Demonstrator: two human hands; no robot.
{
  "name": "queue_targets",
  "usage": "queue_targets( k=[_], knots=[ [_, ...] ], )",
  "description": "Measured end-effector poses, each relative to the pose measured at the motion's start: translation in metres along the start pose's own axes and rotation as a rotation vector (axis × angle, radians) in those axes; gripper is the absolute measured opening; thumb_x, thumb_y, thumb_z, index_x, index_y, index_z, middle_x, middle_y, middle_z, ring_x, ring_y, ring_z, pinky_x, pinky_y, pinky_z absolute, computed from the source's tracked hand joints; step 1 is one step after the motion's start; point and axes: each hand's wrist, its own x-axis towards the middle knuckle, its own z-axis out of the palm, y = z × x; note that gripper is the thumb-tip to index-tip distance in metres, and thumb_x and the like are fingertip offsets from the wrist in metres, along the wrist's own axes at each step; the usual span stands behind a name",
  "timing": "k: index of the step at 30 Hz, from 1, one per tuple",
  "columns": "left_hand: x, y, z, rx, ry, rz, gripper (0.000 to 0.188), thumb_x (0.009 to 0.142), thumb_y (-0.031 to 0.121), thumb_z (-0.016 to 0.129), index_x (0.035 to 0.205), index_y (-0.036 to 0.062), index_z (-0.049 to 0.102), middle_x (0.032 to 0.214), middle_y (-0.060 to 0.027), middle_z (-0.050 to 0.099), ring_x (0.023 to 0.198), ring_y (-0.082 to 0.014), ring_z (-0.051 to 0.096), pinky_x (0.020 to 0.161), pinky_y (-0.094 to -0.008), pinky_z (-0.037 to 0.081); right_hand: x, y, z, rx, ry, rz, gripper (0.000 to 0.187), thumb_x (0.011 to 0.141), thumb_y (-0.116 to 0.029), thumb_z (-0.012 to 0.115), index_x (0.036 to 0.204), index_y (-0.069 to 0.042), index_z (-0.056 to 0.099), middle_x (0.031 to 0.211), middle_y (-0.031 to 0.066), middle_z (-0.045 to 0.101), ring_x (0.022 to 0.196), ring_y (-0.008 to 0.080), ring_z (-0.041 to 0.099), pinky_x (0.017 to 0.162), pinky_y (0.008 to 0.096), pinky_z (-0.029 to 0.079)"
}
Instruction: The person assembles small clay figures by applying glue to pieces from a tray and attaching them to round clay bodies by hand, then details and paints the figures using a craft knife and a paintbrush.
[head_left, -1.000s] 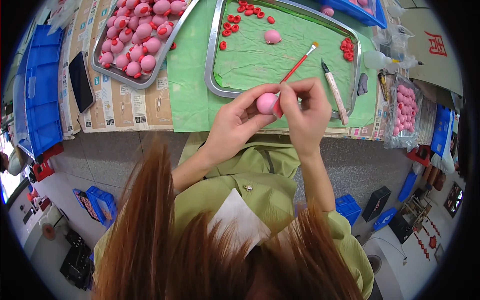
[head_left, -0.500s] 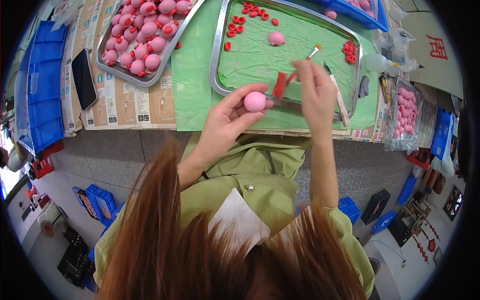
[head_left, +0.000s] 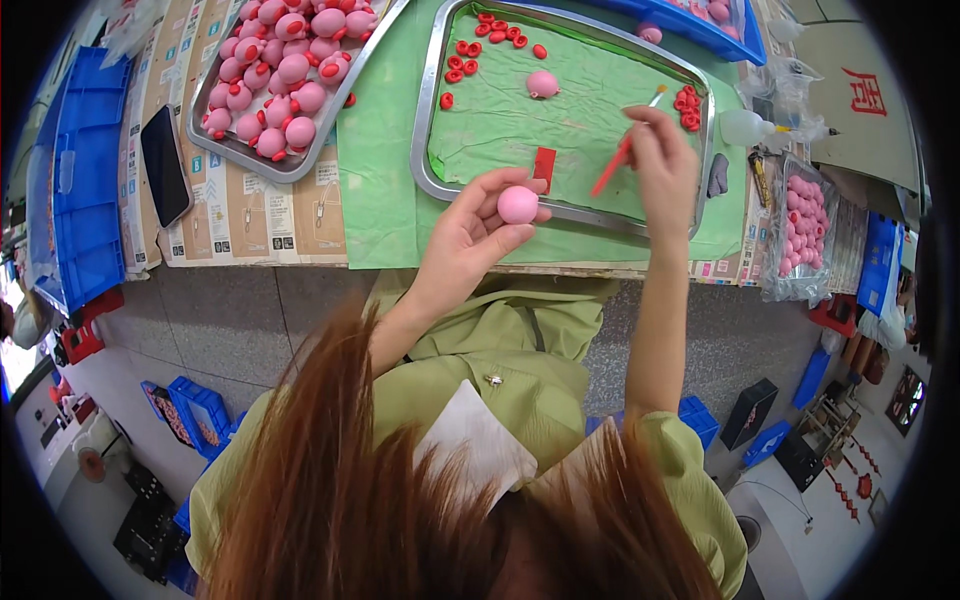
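Here the left hand (head_left: pixel 470 235) grips a pink ball (head_left: pixel 517 204); the right hand (head_left: pixel 660 165) grips a red-handled brush (head_left: pixel 622 157).

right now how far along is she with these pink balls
Done, apparently: the metal tray at the left is piled with pink figures already bearing red parts. In hand: the left hand holds a plain pink ball, and the right hand holds a red-handled brush over the green-lined tray. Left: loose red pieces and a bag of pink balls.
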Motion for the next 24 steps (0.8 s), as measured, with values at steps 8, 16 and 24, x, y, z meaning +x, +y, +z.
queue_targets(
  k=[8, 16, 24],
  knots=[
    [0.003, -0.002, 0.000, 0.089, 0.047, -0.036, 0.040, 0.081, -0.003, 0.052, 0.119, -0.0042, 0.040, 0.115, -0.0145, 0.051, 0.096, -0.0184, 0.056, 0.084, -0.0273, 0.045, -0.056, -0.032, -0.007, 1.267, -0.207, -0.010, 0.020, 0.089, -0.009, 0.045, 0.105, 0.003, 0.049, 0.079, 0.0092, 0.058, 0.074, 0.0156, 0.056, 0.069, 0.0258, 0.044],
    [0.003, -0.010, 0.002, 0.190, 0.093, -0.027, 0.039, 0.081, -0.002, 0.055, 0.118, -0.0050, 0.041, 0.107, -0.0116, 0.054, 0.094, -0.0163, 0.056, 0.083, -0.0263, 0.046, -0.078, -0.051, 0.021, 0.651, 0.080, -0.092, 0.009, 0.086, -0.006, 0.052, 0.087, 0.002, 0.054, 0.076, 0.0063, 0.056, 0.068, 0.0110, 0.053, 0.061, 0.0227, 0.043],
    [0.003, -0.014, 0.002, 0.316, 0.079, 0.019, 0.038, 0.081, -0.002, 0.055, 0.117, -0.0049, 0.042, 0.105, -0.0096, 0.053, 0.095, -0.0142, 0.054, 0.085, -0.0263, 0.046, -0.073, -0.048, 0.021, 0.302, 0.118, -0.230, 0.008, 0.083, -0.005, 0.055, 0.079, 0.001, 0.054, 0.068, 0.0081, 0.054, 0.054, 0.0168, 0.050, 0.049, 0.0254, 0.039]
  ],
)
